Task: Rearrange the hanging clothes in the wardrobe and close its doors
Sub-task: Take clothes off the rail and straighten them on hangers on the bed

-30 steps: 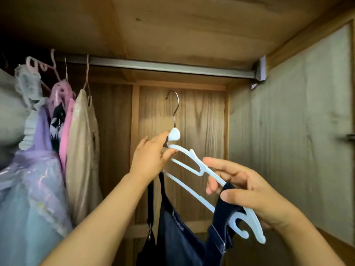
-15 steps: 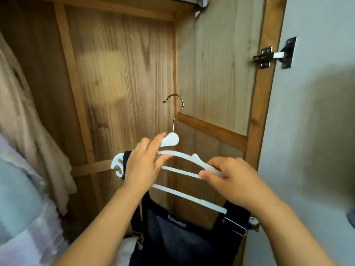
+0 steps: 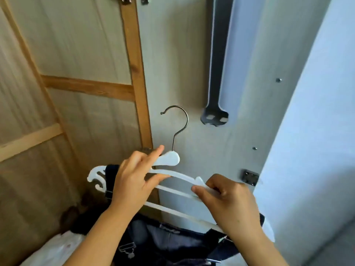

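Observation:
A white plastic hanger [image 3: 169, 160] with a metal hook [image 3: 179, 123] is held in the air in front of the open wardrobe door [image 3: 182, 64]. My left hand [image 3: 134, 179] pinches its neck and upper bar. My right hand [image 3: 228, 200] grips the right shoulder of the hanger. A dark denim dungaree garment [image 3: 169, 240] hangs from it by its straps, one over the left end [image 3: 111, 173], one near the right end. The hook is on nothing.
The wardrobe's wooden side panel and frame post [image 3: 134, 73] fill the left. A grey metal bracket [image 3: 215, 73] and a hinge plate [image 3: 249, 177] sit on the door's inner face. White fabric [image 3: 57, 250] lies at the bottom left.
The view has swung down and right, away from the rail and hanging clothes, toward the door. The hanger has levelled out, and both hands have kept their hold on it.

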### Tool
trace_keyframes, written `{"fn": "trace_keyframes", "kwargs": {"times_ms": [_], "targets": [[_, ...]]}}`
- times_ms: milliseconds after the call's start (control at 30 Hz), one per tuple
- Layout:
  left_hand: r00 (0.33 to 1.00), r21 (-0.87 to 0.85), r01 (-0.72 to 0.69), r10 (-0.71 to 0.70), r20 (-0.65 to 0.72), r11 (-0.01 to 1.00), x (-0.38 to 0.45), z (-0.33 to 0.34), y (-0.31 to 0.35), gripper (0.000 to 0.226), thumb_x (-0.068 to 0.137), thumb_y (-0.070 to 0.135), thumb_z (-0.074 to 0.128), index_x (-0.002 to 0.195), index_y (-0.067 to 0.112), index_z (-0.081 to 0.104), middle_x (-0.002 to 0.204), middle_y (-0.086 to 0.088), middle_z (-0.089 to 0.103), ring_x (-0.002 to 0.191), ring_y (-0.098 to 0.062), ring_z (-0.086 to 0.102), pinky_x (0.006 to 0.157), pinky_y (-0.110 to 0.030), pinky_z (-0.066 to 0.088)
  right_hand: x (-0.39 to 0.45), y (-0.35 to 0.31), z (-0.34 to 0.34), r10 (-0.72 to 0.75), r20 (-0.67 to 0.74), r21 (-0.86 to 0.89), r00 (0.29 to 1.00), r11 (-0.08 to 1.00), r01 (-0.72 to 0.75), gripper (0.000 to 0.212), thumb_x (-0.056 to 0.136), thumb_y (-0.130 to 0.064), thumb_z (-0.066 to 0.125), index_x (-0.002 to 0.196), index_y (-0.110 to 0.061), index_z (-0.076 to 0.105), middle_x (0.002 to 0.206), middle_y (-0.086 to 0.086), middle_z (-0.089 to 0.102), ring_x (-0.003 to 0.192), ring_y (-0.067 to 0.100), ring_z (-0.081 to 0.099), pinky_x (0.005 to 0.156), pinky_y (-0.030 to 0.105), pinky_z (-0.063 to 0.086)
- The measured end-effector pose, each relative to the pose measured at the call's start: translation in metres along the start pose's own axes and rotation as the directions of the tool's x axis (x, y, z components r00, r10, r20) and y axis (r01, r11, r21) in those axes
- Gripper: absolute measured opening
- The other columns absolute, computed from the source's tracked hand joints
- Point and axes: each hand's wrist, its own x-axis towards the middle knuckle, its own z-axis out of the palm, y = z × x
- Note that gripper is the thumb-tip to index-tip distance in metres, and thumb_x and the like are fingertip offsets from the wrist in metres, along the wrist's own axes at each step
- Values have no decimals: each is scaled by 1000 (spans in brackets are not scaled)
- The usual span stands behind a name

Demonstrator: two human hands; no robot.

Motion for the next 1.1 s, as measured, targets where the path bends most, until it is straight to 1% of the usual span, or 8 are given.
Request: {"fn": "trace_keyframes", "kwargs": {"times_ms": [167,333,500,633,800,900,1000,1100], "targets": [[985,-180,-142,158,73,973,1,51,66,53,79,48,55,128,29,48,82,-2,50,74,-16,46,68,-32,40,-54,48,-51,225,-147,36,963,974,-222,41,72,-57,65,64,-19,51,55,-9,52,51,18,47,54,33,47],[941,-337,-309,338,29,889,-7,88,147,51,85,53,52,128,26,48,82,5,43,69,-14,45,63,-32,42,-113,81,-111,340,-267,-5,902,935,-354,41,71,-55,66,53,-24,47,52,-19,51,52,9,45,48,20,35],[894,-536,-367,447,23,760,-18,116,247,55,80,47,59,128,24,47,89,7,47,74,-14,49,63,-41,50,-180,105,-180,444,-391,-15,807,873,-487,40,71,-56,65,58,-20,53,49,-6,52,50,13,49,50,28,38],[841,-690,-343,536,77,637,-32,138,343,58,82,51,55,131,23,46,106,5,51,89,-21,57,73,-45,52,-238,118,-239,519,-544,-27,659,775,-632,42,74,-54,65,54,-21,49,42,-7,48,48,11,47,50,29,37],[785,-788,-241,591,185,567,-68,156,428,63,79,50,53,135,23,43,132,-3,46,119,-19,46,99,-37,42,-315,138,-295,564,-718,24,409,607,-795,44,71,-50,71,51,-17,51,43,-3,49,51,18,51,50,33,40],[756,-829,-194,619,215,524,-92,167,457,63,79,46,62,134,22,43,134,1,43,123,-18,43,101,-42,42,-356,145,-316,559,-789,113,255,540,-834,43,71,-43,74,48,-17,50,40,-5,45,46,18,44,50,31,38],[724,-848,-114,628,286,518,-113,184,471,67,77,27,75,135,16,44,134,3,41,124,-14,41,101,-39,41,-389,142,-327,537,-837,195,109,478,-856,42,71,-39,76,49,-14,50,41,-6,43,44,16,37,50,28,34],[611,-821,-7,653,448,570,-129,206,476,69,80,29,71,139,18,38,139,1,39,128,-16,39,103,-38,40,-412,130,-330,500,-866,237,-3,405,-883,39,71,-40,76,52,-12,56,40,-5,43,44,15,37,51,28,34]]}}
